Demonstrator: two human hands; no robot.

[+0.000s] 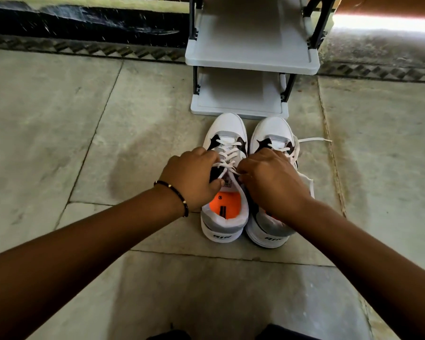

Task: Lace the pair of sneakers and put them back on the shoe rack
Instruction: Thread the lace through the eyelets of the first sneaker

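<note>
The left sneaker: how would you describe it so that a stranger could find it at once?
A grey shoe rack stands on the stone floor, and two white sneakers sit side by side before its lowest shelf. The left sneaker shows its bright orange insole, and both hands work at its laces; the right sneaker is partly covered by the right hand.

We note matt grey plastic shelves on the shoe rack, smooth white uppers and woven cloth laces on the sneakers, and rough, dull stone floor.
</note>
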